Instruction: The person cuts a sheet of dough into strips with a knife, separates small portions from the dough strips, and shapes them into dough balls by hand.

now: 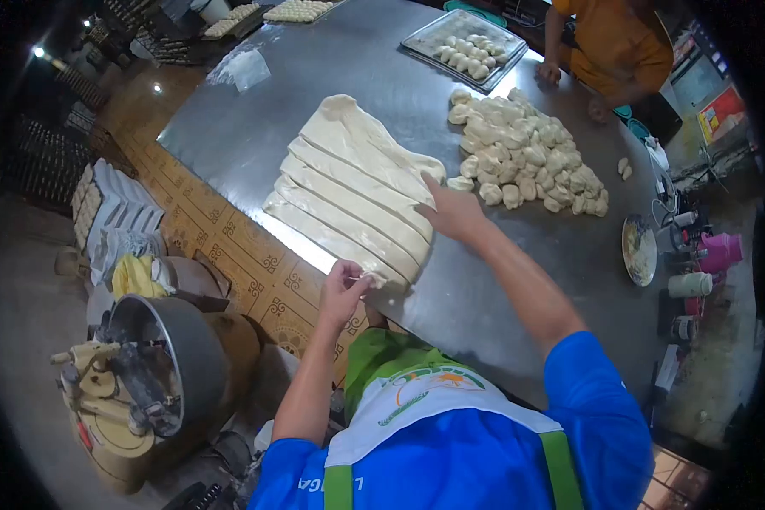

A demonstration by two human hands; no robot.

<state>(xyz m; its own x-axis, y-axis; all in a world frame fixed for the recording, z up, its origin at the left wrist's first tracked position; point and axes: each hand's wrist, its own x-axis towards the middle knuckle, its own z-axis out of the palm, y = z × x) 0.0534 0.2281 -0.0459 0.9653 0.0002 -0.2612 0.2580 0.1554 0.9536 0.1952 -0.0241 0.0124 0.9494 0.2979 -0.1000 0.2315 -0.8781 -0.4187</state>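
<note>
Blue shirt point(459, 463) and white-and-green apron point(433, 398) sat nearest the camera, just off the table point(467, 314) edge. Dough sheet point(361, 185) lay flat mid-table, slit into roughly parallel strips, far part wider. Left hand point(342, 293) pinched dough at the lower right end of the nearest strip point(336, 236). Right hand point(459, 212) was at the sheet's right edge, index finger extended; couldn't tell if it gripped anything. My read: a light pinch and slow, even handling suited dough this soft; a hard tug risked thinning or tearing the strip, and neighbours could stick along the slits. Around it: heap of dough lumps point(527, 153) just beside the sheet, so that side was tight. Tray point(418, 36) of dough pieces farther off, co-worker's hand point(550, 73) near it. Plastic bag point(249, 70) beyond the sheet, dish point(627, 242) well right. Mixer point(204, 365) stood left, off the table.
</note>
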